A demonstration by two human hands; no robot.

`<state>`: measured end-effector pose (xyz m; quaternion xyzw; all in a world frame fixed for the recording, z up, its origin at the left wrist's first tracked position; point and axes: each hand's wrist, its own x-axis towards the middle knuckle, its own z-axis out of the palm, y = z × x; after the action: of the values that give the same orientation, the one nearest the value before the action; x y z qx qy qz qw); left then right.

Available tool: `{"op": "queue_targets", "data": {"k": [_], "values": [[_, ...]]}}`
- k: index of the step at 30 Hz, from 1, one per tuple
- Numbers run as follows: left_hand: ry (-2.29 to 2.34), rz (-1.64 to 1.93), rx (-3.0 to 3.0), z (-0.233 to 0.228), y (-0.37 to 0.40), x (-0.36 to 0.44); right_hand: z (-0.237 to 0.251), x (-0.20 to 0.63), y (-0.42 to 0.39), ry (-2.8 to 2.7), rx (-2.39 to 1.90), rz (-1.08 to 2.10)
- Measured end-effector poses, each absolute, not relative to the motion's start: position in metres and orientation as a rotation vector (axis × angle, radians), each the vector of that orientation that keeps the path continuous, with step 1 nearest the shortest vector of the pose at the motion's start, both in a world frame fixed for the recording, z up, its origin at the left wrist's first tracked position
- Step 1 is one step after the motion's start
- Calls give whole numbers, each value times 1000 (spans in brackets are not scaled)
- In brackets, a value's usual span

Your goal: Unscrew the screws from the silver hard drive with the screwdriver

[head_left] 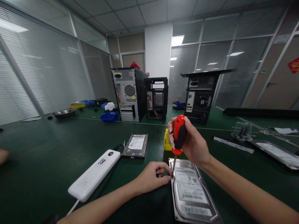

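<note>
Under the right hand (191, 141) | fist clamped on screwdriver (178, 135), tip at near hard drive (191, 189) top-left corner | left hand (151, 177) fingers pinched together beside tip, steadying | risk: tilted shaft slips, jabbing those fingers

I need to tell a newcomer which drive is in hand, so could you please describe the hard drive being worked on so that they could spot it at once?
Start at the green table and come to its near edge. Two hard drives lie label-up there; take the nearer hard drive, right of the white power bank. Unlike the farther hard drive, it has the left hand at its corner, where the red screwdriver in the right hand points down.
</note>
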<state>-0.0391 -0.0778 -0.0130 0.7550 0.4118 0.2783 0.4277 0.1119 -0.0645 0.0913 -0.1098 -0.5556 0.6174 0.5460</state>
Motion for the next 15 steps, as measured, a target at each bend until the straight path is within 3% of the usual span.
{"op": "queue_targets", "data": {"k": [15], "values": [[1070, 692, 1848, -7, -78, -37, 92, 115, -64, -1302, -346, 1436]]}}
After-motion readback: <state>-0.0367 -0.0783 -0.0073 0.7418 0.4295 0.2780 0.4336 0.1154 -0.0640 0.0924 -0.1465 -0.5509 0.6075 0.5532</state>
